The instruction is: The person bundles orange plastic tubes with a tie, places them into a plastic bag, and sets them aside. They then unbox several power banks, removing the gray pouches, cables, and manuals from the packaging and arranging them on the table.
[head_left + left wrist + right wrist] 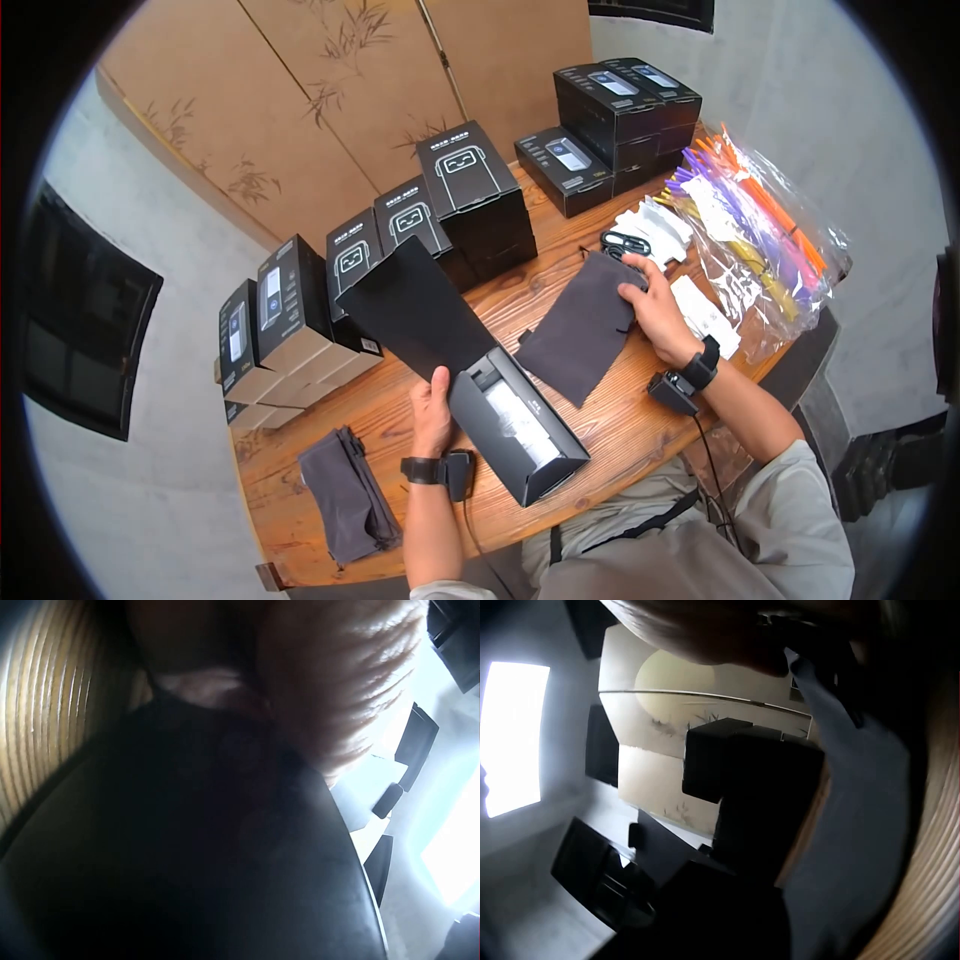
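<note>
My left hand (433, 412) grips the side of a black product box (478, 432), thumb up near the lid's hinge. The box is tilted, its lid (425, 310) raised. Inside lies a white piece in clear wrapping (520, 425). In the left wrist view the dark box (187, 847) fills most of the picture below the hand (337, 682). My right hand (660, 312) pinches a dark grey cloth pouch (578, 330) by its upper end, thumb on top. The pouch (855, 802) hangs from the fingers in the right wrist view. A coiled black cable (625, 242) lies just behind it.
Black boxes (478, 165) stand along the back of the wooden table (275, 495), with more at back right (625, 90). Folded grey pouches (350, 495) lie front left. White packaging (665, 228) and a plastic bag of coloured sticks (765, 230) are at right.
</note>
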A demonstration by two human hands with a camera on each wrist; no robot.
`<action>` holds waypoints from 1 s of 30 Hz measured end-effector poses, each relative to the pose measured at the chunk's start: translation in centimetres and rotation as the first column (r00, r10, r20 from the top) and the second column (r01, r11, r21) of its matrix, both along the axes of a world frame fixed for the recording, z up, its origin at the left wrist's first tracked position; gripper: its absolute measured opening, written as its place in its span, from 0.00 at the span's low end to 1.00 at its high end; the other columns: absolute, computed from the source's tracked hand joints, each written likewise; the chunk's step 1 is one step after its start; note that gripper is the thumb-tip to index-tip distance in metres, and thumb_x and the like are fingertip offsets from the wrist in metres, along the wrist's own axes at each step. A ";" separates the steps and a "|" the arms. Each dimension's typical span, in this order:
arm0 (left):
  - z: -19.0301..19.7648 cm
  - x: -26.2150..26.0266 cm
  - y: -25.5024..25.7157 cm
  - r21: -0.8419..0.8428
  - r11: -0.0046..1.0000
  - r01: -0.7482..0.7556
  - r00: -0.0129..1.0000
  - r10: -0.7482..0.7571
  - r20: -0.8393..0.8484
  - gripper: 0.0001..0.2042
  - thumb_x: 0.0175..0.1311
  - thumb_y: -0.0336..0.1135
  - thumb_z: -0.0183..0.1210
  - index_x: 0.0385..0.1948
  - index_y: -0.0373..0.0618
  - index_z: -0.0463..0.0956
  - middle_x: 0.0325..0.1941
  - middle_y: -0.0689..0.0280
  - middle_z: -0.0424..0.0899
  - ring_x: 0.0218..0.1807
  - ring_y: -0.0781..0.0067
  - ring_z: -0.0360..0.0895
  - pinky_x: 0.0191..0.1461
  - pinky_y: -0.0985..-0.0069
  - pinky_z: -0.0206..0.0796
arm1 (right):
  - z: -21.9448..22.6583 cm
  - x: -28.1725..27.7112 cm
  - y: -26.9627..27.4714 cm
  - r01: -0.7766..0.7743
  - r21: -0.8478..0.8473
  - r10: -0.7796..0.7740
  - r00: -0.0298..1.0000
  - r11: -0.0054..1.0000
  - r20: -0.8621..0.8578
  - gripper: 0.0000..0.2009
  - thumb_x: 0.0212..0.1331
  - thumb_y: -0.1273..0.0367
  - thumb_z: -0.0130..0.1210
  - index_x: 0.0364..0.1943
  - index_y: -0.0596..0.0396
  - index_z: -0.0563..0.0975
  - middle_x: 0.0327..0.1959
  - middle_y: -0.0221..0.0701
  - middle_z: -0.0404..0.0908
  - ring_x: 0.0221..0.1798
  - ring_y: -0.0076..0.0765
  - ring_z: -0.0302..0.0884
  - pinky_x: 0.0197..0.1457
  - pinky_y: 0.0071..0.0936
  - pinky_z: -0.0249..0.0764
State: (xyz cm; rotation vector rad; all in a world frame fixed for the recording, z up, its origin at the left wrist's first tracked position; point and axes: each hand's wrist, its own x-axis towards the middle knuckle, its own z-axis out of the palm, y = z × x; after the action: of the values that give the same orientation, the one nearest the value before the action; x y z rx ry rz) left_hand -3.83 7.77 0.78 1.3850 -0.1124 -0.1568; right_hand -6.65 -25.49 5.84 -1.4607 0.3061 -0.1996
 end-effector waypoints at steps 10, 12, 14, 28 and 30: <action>0.4 -0.1 -0.3 -0.044 0.999 -0.004 1.000 0.003 -0.015 0.20 0.73 0.48 0.52 0.39 0.36 0.80 0.36 0.68 0.83 0.35 0.81 0.77 0.39 0.83 0.70 | 0.1 -1.4 1.9 -0.205 -0.729 0.424 0.897 0.653 0.127 0.22 0.55 0.74 0.56 0.57 0.59 0.73 0.68 0.43 0.66 0.68 0.51 0.65 0.71 0.39 0.62; 0.1 0.0 0.0 -0.035 0.999 0.007 1.000 -0.007 -0.008 0.19 0.73 0.48 0.53 0.42 0.37 0.79 0.39 0.67 0.84 0.38 0.80 0.79 0.43 0.80 0.72 | 0.0 -1.4 3.0 -0.321 -0.704 0.519 0.851 0.633 0.078 0.22 0.55 0.74 0.56 0.57 0.58 0.73 0.67 0.42 0.68 0.68 0.51 0.66 0.71 0.38 0.63; -0.2 0.0 0.3 -0.036 0.999 0.016 1.000 -0.016 -0.009 0.19 0.73 0.49 0.53 0.44 0.38 0.78 0.41 0.67 0.84 0.39 0.78 0.80 0.45 0.79 0.74 | -0.7 -1.5 4.1 -0.358 -0.686 0.567 0.818 0.634 0.097 0.22 0.54 0.73 0.57 0.56 0.57 0.75 0.67 0.39 0.70 0.68 0.47 0.67 0.70 0.36 0.64; 0.1 -0.1 0.2 -0.052 0.999 0.015 1.000 -0.016 -0.015 0.20 0.74 0.48 0.52 0.41 0.35 0.80 0.38 0.68 0.84 0.36 0.81 0.78 0.41 0.83 0.70 | 3.6 -0.9 4.6 0.011 -0.701 0.326 0.880 0.713 0.346 0.14 0.56 0.71 0.58 0.48 0.55 0.80 0.67 0.43 0.68 0.63 0.45 0.73 0.52 0.30 0.75; 0.3 -0.1 -0.1 -0.050 0.999 0.014 1.000 -0.015 -0.008 0.21 0.74 0.47 0.51 0.42 0.34 0.80 0.39 0.67 0.84 0.37 0.80 0.78 0.42 0.83 0.70 | 5.6 -1.4 5.3 -0.005 -0.685 0.347 0.864 0.729 0.364 0.13 0.56 0.72 0.57 0.46 0.56 0.80 0.65 0.43 0.70 0.59 0.46 0.76 0.52 0.32 0.76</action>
State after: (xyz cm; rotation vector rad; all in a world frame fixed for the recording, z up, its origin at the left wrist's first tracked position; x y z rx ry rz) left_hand -3.94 7.68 1.05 1.3342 -0.1191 -0.1707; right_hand -8.09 -20.21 11.39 -2.0812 -0.3653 -0.5391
